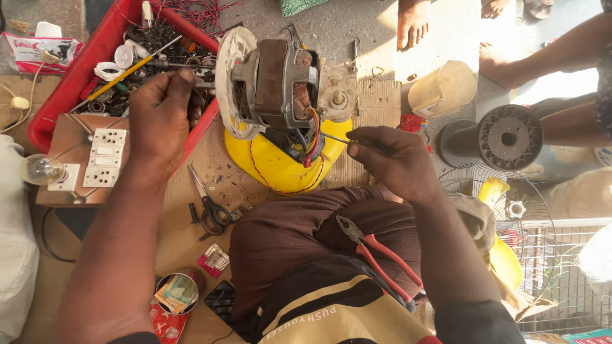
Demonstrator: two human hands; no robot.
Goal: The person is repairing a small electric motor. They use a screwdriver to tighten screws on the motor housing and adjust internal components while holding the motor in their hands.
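A fan motor [274,83] with copper windings and a white round end plate stands on a yellow housing [280,162] in front of me. My left hand [162,118] is closed beside the white plate, over the edge of the red tray, pinching something small that I cannot make out. My right hand [392,159] pinches a thin metal tool [335,138] whose tip points at the coloured wires [312,137] under the motor. Red-handled pliers [379,255] lie on my lap.
A red tray [95,51] of parts and a yellow screwdriver sits at the back left. A board with white sockets [105,156] and a bulb [41,169] lies left. Scissors [210,207] rest on cardboard. A black spool [507,137], a wire fan guard [510,210] and another person's feet [414,22] are right.
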